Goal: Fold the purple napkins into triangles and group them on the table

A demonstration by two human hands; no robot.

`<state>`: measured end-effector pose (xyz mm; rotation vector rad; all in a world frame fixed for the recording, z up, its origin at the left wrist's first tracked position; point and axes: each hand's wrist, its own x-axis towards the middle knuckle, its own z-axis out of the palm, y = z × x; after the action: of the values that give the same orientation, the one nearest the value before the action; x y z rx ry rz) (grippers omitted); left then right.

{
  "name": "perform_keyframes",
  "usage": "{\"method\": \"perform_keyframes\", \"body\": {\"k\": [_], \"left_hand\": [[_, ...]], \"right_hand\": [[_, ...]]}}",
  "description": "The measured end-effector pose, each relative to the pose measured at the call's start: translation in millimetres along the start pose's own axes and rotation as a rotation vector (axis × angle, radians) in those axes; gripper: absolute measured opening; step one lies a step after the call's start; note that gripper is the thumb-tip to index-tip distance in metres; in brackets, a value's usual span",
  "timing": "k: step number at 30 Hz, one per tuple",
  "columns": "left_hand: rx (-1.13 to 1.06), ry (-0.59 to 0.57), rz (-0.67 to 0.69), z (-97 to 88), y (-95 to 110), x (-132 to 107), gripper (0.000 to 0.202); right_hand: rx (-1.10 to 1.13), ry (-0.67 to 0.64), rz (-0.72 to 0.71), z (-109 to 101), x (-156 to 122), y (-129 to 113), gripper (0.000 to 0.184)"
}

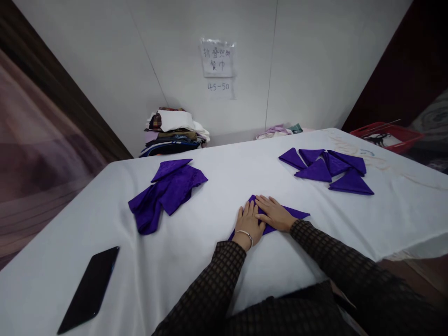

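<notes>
A purple napkin point(296, 212) lies folded into a triangle near the front of the table. My left hand point(249, 225), with a silver bracelet at the wrist, rests flat on its left part, fingers stretched out. Beside it, my right hand point(275, 213) lies flat on the napkin's upper middle, its fingers pointing left. The two hands touch and cover much of the cloth. To the right are several purple napkins point(315, 171) folded into triangles, some overlapping. Loose, rumpled purple napkins point(171, 191) lie to the left.
A white cloth point(224, 172) covers the table. At front left lies a black tablet-like slab point(91, 287). Stacked clothes point(175, 133) stand behind the table's back edge. A red basket point(402, 140) is at far right. Handwritten paper signs point(219, 63) hang on the wall.
</notes>
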<state>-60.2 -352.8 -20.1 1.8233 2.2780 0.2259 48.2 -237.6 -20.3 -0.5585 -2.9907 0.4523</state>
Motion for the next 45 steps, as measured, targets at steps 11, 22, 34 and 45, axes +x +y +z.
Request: {"method": "perform_keyframes", "body": {"k": [11, 22, 34, 45], "left_hand": [[0.005, 0.079, 0.012, -0.3, -27, -38, 0.064], [0.003, 0.183, -0.092, 2.3, -93, -126, 0.055], [-0.26, 0.326, -0.264, -5.4, -65, -132, 0.024], [-0.269, 0.267, -0.314, -10.3, -60, -127, 0.008]], "right_hand": [[-0.087, 0.027, -0.043, 4, -2, 2, 0.076], [-0.101, 0.056, -0.055, 10, -2, 7, 0.075], [-0.123, 0.067, -0.06, 15, -2, 12, 0.076], [-0.077, 0.06, -0.072, 15, -2, 12, 0.076]]}}
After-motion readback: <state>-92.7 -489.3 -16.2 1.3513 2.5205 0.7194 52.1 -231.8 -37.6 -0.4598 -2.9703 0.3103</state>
